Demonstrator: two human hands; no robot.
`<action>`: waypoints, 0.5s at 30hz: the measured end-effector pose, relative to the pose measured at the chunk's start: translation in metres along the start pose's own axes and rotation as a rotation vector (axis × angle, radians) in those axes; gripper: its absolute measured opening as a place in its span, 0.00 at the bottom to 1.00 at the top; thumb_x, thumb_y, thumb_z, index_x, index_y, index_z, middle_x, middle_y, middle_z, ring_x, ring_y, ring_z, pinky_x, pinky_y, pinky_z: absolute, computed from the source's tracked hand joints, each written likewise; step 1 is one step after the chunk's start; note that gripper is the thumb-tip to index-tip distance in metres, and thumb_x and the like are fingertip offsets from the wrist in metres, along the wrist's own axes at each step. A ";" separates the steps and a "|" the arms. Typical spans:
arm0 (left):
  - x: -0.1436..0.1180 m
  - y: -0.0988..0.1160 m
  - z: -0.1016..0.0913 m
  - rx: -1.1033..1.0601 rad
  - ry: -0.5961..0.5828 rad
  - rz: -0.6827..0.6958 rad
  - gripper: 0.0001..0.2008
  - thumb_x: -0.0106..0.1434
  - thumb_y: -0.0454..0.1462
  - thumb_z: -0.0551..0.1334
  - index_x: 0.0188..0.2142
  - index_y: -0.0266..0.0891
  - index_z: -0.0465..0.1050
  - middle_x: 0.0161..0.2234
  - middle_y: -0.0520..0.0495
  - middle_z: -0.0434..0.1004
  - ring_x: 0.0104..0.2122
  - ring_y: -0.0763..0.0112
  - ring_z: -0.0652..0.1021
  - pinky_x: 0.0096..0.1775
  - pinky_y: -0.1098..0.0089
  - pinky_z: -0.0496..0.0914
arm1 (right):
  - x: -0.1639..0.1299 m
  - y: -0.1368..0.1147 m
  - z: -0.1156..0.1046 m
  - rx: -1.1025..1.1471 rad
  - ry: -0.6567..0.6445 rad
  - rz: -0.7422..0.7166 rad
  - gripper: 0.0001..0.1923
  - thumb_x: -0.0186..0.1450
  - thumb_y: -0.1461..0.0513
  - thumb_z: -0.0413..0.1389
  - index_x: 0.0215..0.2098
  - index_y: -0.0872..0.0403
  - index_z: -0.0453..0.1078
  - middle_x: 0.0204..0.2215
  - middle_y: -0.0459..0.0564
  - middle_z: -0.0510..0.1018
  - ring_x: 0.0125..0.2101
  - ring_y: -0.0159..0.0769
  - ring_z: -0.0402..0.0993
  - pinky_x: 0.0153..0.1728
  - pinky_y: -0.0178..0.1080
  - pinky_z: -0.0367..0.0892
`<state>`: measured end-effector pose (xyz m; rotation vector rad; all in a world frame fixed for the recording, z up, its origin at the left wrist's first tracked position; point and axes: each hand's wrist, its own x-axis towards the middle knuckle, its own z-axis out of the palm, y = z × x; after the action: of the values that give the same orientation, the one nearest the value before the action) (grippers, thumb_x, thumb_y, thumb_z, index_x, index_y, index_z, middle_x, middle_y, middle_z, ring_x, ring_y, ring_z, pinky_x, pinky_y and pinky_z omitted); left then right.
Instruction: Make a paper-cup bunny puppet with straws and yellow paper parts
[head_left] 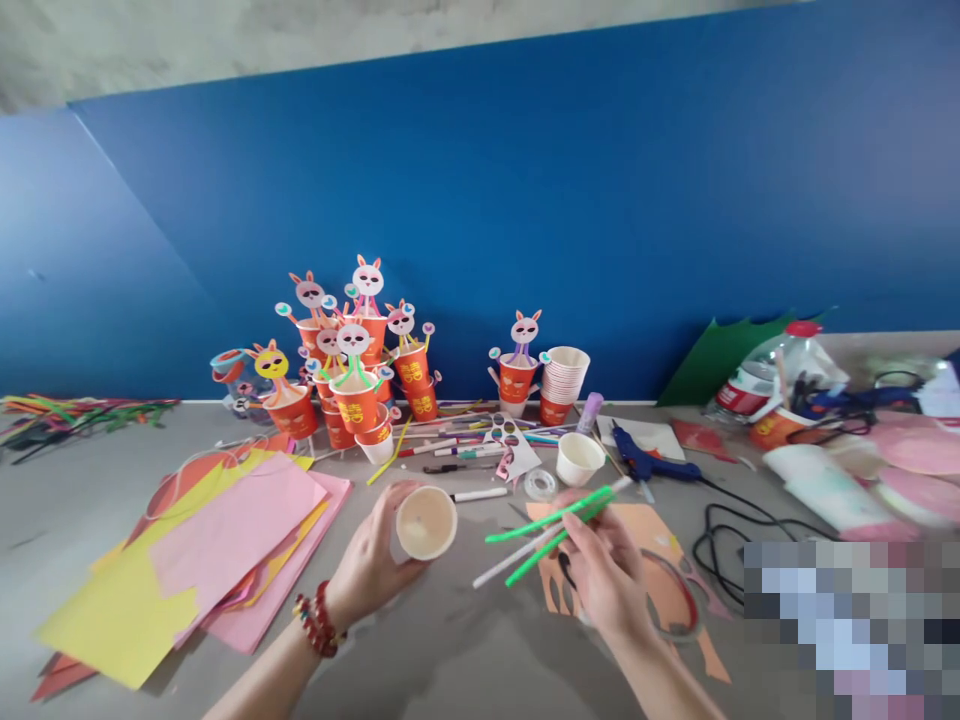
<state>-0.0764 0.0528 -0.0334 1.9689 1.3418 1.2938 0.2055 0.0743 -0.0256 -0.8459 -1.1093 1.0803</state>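
Note:
My left hand (371, 550) is wrapped round a paper cup (426, 522), its open mouth tilted toward me. A beaded bracelet circles that wrist. Several fuzzy pipe cleaners (559, 530), green and white, are pinched in my right hand (607, 565), fanned out toward the left. Below the right hand lie cut orange paper (652, 530) and a roll of tape (671, 600). Just beyond the hands are a white cup (580, 459), a small clear tape roll (540, 485) and a marker (480, 495).
Orange cups with paper rabbit heads (352, 340) stand at the back left, another (517, 370) near a cup stack (564, 380). Coloured paper sheets (240, 520) lie left. A blue glue gun (649, 460) trails its black cord right, near a plastic bottle (750, 380).

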 end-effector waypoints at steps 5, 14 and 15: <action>0.004 0.033 0.028 -0.097 -0.192 0.109 0.39 0.55 0.32 0.69 0.63 0.48 0.56 0.59 0.36 0.66 0.59 0.48 0.68 0.58 0.52 0.63 | -0.010 -0.030 -0.006 -0.160 -0.161 -0.456 0.08 0.67 0.64 0.56 0.43 0.46 0.72 0.32 0.51 0.76 0.31 0.41 0.74 0.32 0.44 0.71; -0.004 0.016 0.066 -0.442 -0.233 -0.032 0.39 0.55 0.34 0.70 0.62 0.49 0.55 0.61 0.38 0.62 0.59 0.48 0.68 0.58 0.54 0.64 | -0.007 -0.042 -0.009 -0.243 -0.231 -0.575 0.17 0.66 0.71 0.53 0.49 0.48 0.70 0.34 0.51 0.76 0.35 0.41 0.74 0.36 0.46 0.70; -0.005 0.015 0.066 -0.496 -0.233 -0.048 0.38 0.55 0.35 0.70 0.62 0.49 0.56 0.60 0.38 0.63 0.59 0.48 0.68 0.58 0.54 0.64 | -0.008 -0.040 -0.010 -0.230 -0.163 -0.562 0.15 0.66 0.71 0.54 0.47 0.49 0.70 0.34 0.51 0.76 0.36 0.41 0.74 0.37 0.46 0.70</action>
<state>-0.0123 0.0516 -0.0560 1.6670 0.8507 1.1901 0.2244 0.0549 0.0072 -0.5705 -1.5163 0.5639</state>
